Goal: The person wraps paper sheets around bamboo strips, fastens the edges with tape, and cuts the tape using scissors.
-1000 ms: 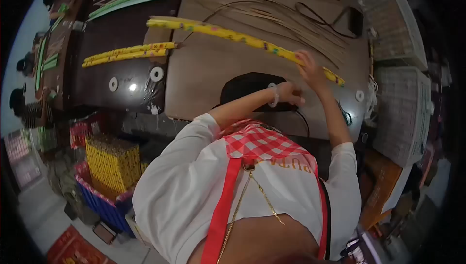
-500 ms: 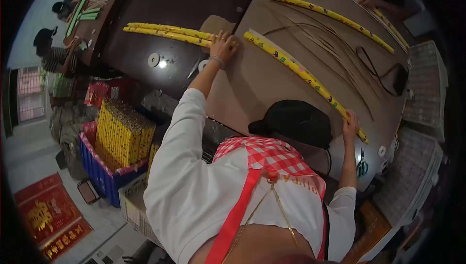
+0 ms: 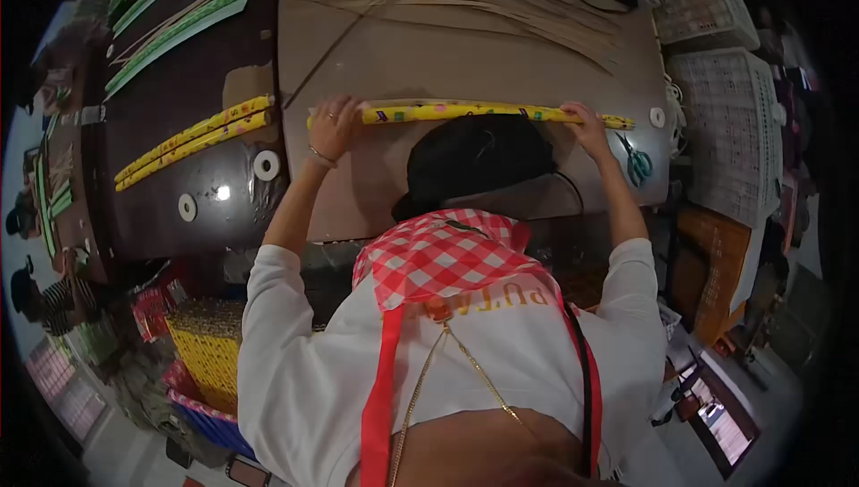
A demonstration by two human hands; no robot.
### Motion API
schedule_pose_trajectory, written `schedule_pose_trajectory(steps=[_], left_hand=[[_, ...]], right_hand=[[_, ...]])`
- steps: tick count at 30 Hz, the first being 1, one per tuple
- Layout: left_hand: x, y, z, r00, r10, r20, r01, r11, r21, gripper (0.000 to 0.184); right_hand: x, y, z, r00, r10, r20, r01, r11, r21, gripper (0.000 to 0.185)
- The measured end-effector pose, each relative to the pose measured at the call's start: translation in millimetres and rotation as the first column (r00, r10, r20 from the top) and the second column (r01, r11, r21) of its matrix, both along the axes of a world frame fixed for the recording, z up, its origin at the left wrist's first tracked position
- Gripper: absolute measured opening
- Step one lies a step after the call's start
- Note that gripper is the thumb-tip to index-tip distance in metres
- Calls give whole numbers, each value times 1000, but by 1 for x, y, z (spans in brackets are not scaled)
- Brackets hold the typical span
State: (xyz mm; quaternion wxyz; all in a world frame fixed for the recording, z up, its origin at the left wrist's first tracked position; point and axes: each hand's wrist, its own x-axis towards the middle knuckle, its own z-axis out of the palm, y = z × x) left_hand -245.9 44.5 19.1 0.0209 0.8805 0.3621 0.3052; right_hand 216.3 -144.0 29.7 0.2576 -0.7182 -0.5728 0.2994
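Note:
A long yellow paper roll with a colourful print lies across the table in front of me. Its left end is under the fingers of my left hand, which are curled round it. Toward the other end my right hand pinches the roll, and a short tip sticks out to the right. Close to the roll, on the body side, sits a black cap that overlaps its lower edge. Teal-handled scissors lie just right of my right hand.
Two yellow rolls and white tape rolls lie on the dark table at left. Thin brown strips spread beyond my roll. Green strips are at upper left; white crates stand beside the table's right edge.
My left hand has left the pair of yellow rolls and now holds the left end of the single roll. That roll has turned from slanting to nearly level, and the view has swung right.

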Motion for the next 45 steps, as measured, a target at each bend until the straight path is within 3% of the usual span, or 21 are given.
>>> schedule_pose_trajectory(steps=[2, 3, 7, 9, 11, 14, 17, 22, 25, 27, 28, 30, 32, 34, 38, 40, 43, 45], left_hand=[[26, -22, 2, 972, -179, -151, 165, 981, -101, 28], [31, -25, -3, 969, -203, -141, 191, 977, -99, 28], [36, -18, -17, 960, -156, -231, 88, 955, -282, 26], [39, -15, -12, 953, -190, -235, 113, 945, -307, 26], [39, -8, -10, 931, -231, -282, 92, 899, -429, 27], [39, -10, -7, 925, -241, -296, 106, 908, -406, 26], [39, -14, -7, 907, -268, -324, 74, 860, -506, 24], [39, -22, -8, 897, -258, -357, 96, 905, -414, 24], [42, -25, -3, 892, -232, -389, 58, 911, -409, 26], [44, -28, 1, 889, -204, -411, 21, 913, -407, 27], [44, -28, 2, 894, -217, -392, 47, 916, -399, 27], [45, -30, 5, 903, -208, -376, 49, 919, -391, 27], [47, -31, 8, 893, -216, -394, 32, 905, -424, 27], [47, -30, 8, 894, -192, -405, 11, 913, -408, 28], [47, -37, 7, 906, -151, -395, -10, 926, -377, 29], [43, -36, 3, 912, -151, -381, -2, 929, -371, 30], [48, -49, 32, 951, -150, -271, 48, 936, -350, 31], [62, -64, 48, 993, -112, -47, 91, 941, -325, 27]], right_hand=[[2, -3, 0, 1000, -1, -17, 1, 1000, -28, 30], [1, -4, 2, 999, 37, 31, -35, 999, -37, 31], [13, -8, -11, 969, 92, 230, -111, 992, 67, 38], [-3, -8, 13, 959, 48, 280, -74, 994, 84, 42], [-16, -8, 28, 881, 58, 469, -170, 965, 200, 48], [-21, -16, 9, 834, 152, 530, -263, 954, 140, 45], [-18, -18, -7, 891, 69, 448, -165, 970, 179, 35], [-9, -17, -11, 935, 11, 355, -118, 952, 282, 26], [37, -21, -3, 896, -327, 302, 176, 884, 433, 19], [97, -34, -10, 694, -637, 334, 573, 771, 280, 20], [126, -45, -23, 535, -714, 452, 568, 700, 433, 22], [162, -61, -28, 331, -696, 637, 710, 629, 318, 29], [192, -77, -42, 389, -584, 712, 706, 686, 178, 33], [209, -77, -50, 458, -609, 647, 732, 672, 115, 29], [200, -72, -54, 465, -626, 626, 680, 705, 200, 21], [188, -57, -53, 604, -641, 474, 455, 765, 455, 19], [75, -18, 21, 824, -535, 186, 413, 792, 449, 20], [5, -7, 56, 930, -340, 135, 250, 859, 446, 20]])
